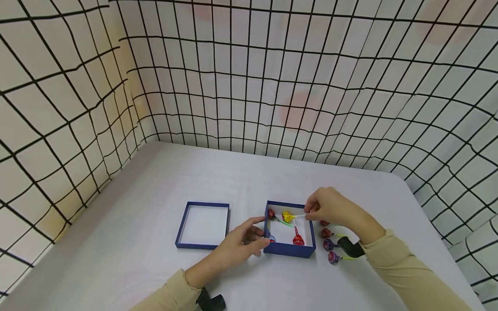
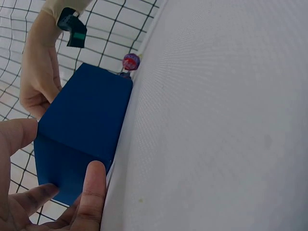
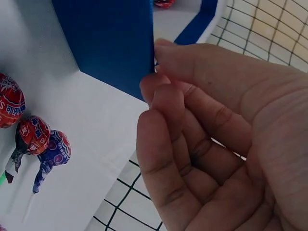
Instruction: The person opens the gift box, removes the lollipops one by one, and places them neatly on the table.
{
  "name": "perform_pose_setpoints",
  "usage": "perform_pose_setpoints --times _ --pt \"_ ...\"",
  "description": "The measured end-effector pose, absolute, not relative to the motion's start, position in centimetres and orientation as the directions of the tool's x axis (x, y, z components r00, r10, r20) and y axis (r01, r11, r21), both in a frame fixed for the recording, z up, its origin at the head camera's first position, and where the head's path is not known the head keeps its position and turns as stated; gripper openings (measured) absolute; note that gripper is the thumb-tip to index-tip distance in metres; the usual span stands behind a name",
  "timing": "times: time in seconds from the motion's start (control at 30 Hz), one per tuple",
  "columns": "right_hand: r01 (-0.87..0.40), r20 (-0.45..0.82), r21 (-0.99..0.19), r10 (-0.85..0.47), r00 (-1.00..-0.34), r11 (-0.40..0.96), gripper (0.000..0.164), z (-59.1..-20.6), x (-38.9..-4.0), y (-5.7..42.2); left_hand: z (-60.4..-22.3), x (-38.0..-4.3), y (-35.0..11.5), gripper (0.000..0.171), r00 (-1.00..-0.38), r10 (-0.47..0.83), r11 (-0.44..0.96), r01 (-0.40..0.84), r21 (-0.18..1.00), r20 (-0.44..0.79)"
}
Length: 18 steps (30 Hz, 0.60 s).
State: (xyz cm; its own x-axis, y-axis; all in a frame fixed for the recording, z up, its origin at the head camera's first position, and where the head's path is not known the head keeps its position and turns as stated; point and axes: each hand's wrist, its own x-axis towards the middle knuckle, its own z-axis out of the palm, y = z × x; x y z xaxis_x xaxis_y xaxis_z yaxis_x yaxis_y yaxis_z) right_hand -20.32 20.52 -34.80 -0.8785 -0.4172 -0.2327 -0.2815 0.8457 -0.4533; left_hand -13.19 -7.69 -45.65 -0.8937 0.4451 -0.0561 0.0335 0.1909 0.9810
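A blue box [image 1: 289, 249] with a white inside stands in the middle of the table. In it lie a yellow lollipop [image 1: 287, 217], a bright red lollipop [image 1: 298, 239], a dark red lollipop [image 1: 271, 214] and a partly hidden blue lollipop [image 1: 272, 238]. My right hand [image 1: 330, 209] pinches the yellow lollipop's white stick at the box's right wall; in the right wrist view the fingers hide the stick. Against the box's left side, my left hand [image 1: 241, 242] rests its fingertips and thumb, fingers spread; the left wrist view shows these fingers [image 2: 94, 185] touching the blue wall.
The box lid [image 1: 204, 225], blue-rimmed with a white inside, lies left of the box. Right of the box several lollipops [image 1: 328, 245] lie in a column beneath my right forearm. Black-grid netting [image 1: 249, 77] hangs behind the table and along its sides.
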Motion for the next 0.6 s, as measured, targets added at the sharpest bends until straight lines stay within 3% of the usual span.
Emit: perform_pose_setpoints --times 0.6 --pt "-0.280 -0.230 -0.370 -0.380 -0.896 0.886 0.010 -35.0 -20.4 19.2 -45.4 -13.0 -7.8 0.064 -0.894 0.445 0.175 0.040 0.984 -0.043"
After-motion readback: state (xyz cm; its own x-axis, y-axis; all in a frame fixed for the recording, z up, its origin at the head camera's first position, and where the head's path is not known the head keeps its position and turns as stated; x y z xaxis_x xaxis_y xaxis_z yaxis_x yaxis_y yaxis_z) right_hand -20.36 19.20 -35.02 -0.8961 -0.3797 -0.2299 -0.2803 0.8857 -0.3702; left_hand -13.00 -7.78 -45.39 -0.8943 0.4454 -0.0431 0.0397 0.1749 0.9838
